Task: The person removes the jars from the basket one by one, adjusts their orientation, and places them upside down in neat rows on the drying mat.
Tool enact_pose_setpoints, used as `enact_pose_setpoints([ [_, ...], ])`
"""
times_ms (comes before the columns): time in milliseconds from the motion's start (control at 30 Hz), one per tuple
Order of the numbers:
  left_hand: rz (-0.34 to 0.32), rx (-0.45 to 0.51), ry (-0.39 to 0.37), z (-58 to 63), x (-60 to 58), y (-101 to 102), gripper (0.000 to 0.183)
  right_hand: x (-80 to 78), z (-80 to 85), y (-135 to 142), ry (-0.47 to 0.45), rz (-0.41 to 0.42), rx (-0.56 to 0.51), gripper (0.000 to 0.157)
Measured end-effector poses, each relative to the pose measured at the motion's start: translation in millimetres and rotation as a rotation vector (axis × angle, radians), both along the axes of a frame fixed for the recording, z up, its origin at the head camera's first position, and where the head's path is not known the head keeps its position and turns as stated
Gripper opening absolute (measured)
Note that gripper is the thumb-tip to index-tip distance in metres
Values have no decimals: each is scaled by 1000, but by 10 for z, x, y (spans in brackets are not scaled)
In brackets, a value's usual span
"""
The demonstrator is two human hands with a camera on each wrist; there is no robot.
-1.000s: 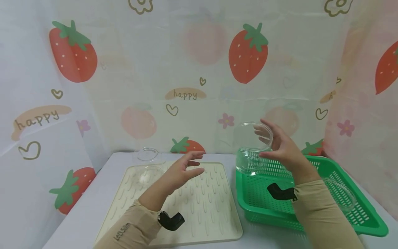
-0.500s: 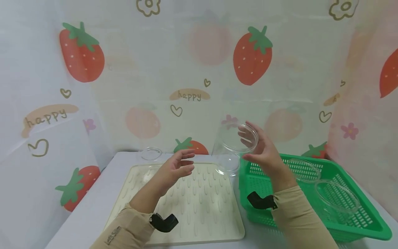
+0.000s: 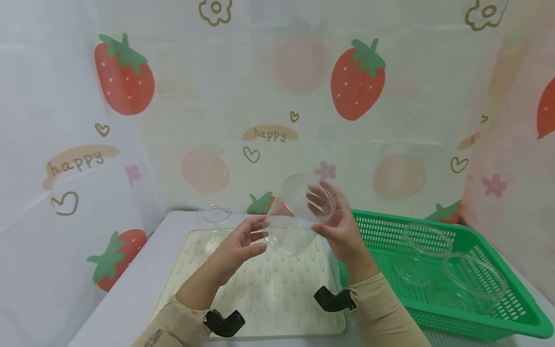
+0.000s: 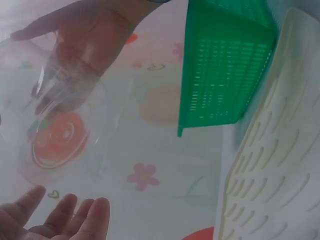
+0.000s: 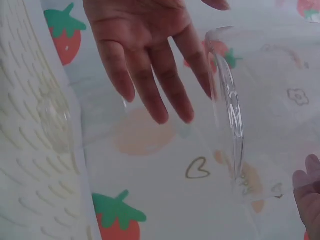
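Note:
A clear cup hangs tilted above the mat, its wide rim turned up toward the right. My right hand grips it near the rim, with the thumb in front and the fingers showing through the clear wall. On the other side, my left hand is held with loosely straight fingers, its fingertips right at the cup's lower end. In the right wrist view the left palm shows, fingers spread beside the cup's edge. The left wrist view shows the right hand behind the clear cup wall.
A cream ribbed mat lies under my hands. Another clear cup stands at its back left. To the right is a green slotted basket with several clear round vessels inside. A patterned cloth backdrop rises behind.
My right hand has carried the clear cup left, from over the basket to above the mat, tilting it further. My left hand has moved slightly left and now meets the cup's lower end.

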State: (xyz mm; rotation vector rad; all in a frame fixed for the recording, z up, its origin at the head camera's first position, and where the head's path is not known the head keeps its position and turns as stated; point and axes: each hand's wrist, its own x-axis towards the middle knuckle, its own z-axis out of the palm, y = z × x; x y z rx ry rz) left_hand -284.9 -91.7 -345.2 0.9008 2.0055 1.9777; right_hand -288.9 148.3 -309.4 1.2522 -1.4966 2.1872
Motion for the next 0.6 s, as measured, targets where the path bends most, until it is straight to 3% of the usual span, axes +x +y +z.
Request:
enact_pose_setpoints([
  [233, -39, 108, -99, -133, 7, -40, 63, 9, -97, -200, -19, 19, -37, 88],
  [367, -98, 201, -96, -170, 8, -41, 65, 33, -126, -287, -44, 47, -82, 88],
  [600, -198, 315, -23, -205, 23, -50, 76, 75, -173, -408, -69, 91, -142, 87],
])
